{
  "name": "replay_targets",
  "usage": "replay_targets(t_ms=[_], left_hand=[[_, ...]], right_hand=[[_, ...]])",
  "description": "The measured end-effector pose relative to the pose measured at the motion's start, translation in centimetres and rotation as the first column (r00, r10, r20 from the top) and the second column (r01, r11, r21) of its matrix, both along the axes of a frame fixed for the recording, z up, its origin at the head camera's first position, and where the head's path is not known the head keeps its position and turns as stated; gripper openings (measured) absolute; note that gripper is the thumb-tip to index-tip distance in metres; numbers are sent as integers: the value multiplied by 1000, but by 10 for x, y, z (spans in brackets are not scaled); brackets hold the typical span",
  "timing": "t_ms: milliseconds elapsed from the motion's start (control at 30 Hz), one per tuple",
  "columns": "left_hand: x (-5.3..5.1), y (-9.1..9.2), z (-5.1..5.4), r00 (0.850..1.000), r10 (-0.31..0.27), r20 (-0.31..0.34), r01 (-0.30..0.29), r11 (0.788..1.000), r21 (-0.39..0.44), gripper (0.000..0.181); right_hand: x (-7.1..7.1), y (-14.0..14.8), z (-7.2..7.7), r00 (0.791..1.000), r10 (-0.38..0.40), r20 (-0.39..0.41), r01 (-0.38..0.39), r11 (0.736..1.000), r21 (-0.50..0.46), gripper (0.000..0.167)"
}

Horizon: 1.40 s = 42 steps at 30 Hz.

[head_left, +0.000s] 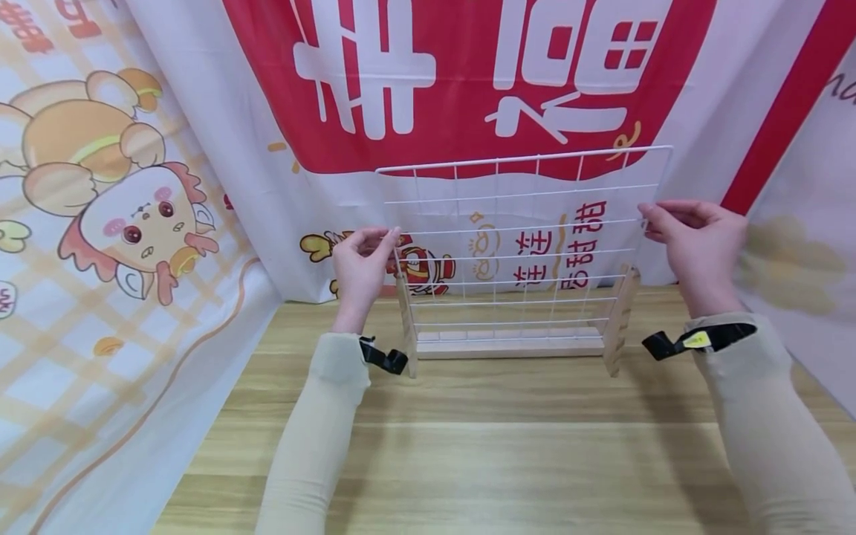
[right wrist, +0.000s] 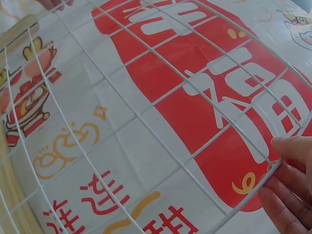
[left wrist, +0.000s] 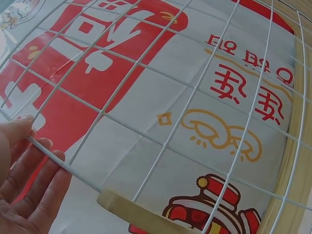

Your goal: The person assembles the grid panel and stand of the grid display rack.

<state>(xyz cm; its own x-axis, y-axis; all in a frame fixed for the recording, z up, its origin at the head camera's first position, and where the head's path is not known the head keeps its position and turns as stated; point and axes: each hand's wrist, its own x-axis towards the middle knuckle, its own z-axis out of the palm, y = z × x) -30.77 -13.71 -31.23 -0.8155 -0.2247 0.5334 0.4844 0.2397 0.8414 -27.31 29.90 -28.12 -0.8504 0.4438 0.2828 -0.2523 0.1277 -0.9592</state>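
Note:
A white wire grid panel (head_left: 515, 230) stands upright in a pale wooden stand (head_left: 508, 347) toward the back of the table. My left hand (head_left: 364, 267) pinches the panel's left edge wire between thumb and fingers, just above the stand's left upright (head_left: 405, 323). On the opposite side my right hand (head_left: 702, 249) pinches the right edge wire, above the right upright (head_left: 622, 319). In the left wrist view, the left fingers (left wrist: 48, 190) lie behind the edge wire. The right wrist view has the right thumb (right wrist: 292, 146) at the wire's front.
The wood-grain table (head_left: 508, 453) stretches in front of the stand. Behind it hangs a white cloth with a large red print (head_left: 461, 89). Printed cloths also line the left side (head_left: 100, 223) and right side (head_left: 796, 245). Black straps (head_left: 384, 358) circle both wrists.

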Motion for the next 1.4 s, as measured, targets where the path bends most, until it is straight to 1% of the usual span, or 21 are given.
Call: replay_targets(t_ms=[133, 200, 300, 400, 467, 567, 733, 1000, 1200, 1400], left_hand=[[-1, -2, 0, 1000, -4, 13, 4, 1000, -7, 39], [-2, -2, 0, 1000, -6, 19, 6, 1000, -5, 39], [-3, -4, 1, 1000, -11, 21, 11, 1000, -3, 39], [-2, -5, 2, 1000, -19, 21, 19, 1000, 3, 38], [-2, -5, 1, 999, -22, 25, 22, 1000, 7, 39], [-2, -6, 0, 999, -16, 27, 16, 1000, 3, 39], [0, -5, -3, 999, -2, 40, 2, 1000, -3, 41], [3, -4, -2, 999, -6, 48, 6, 1000, 8, 42], [1, -3, -2, 999, -14, 51, 13, 1000, 20, 42], [-2, -1, -1, 999, -28, 47, 28, 1000, 15, 40]], right_hand=[[-2, -3, -4, 999, -46, -26, 48, 997, 58, 53], [-4, -6, -7, 995, -87, -46, 91, 990, 106, 51], [-6, -11, -12, 986, -147, -77, 157, 976, 148, 46], [-8, -16, -15, 977, -186, -105, 200, 968, 149, 42], [-9, -19, -16, 974, -196, -116, 212, 966, 147, 40], [-9, -20, -18, 973, -189, -128, 208, 967, 148, 39], [-6, -19, -21, 978, -171, -117, 187, 972, 145, 40], [-6, -16, -22, 985, -132, -109, 145, 982, 123, 39], [-8, -14, -23, 987, -128, -97, 141, 980, 141, 42], [-9, -10, -22, 990, -121, -73, 129, 986, 109, 45]])
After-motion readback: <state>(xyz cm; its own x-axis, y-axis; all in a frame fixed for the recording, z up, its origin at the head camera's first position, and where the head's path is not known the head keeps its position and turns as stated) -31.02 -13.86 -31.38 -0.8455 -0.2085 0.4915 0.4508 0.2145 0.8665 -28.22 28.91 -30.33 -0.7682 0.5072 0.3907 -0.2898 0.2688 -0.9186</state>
